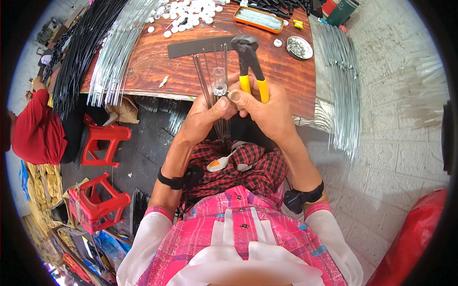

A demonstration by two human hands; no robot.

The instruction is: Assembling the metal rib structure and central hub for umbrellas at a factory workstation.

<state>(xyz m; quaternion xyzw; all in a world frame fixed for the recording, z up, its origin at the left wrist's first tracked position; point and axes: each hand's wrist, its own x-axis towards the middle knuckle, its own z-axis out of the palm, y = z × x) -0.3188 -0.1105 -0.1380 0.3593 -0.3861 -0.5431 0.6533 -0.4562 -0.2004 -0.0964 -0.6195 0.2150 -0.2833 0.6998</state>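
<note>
Head view, hidden parts: the lower ends of the thin metal rods (pixel 210 78) vanish behind the left hand (pixel 205 119); how they join the clear plastic cap (pixel 219 82) is too small to make out. The plier handles are half buried in the right hand (pixel 267 112).
Rods: a small fan of dark, straight wires rising from the left fist toward the wooden table (pixel 157 62), their tips over a flat dark strip (pixel 198 46).
Cap: small, see-through, cylindrical, sitting among the rods just above the left thumb.
Pliers (pixel 248 59): black head, yellow handles, head pointing away from the person, just right of the cap; whether the nose touches anything cannot be told.
Left hand: curled tight around the rod bundle, thumb pressed on top, held above the lap.
Right hand: wrapped closed around the yellow handles, touching the left hand.
Forearms: both come up from the lower edge, each with a black wrist strap.
Table: bundles of silvery wire (pixel 119 47), white caps (pixel 191 12), an orange tray (pixel 258 19).
</note>
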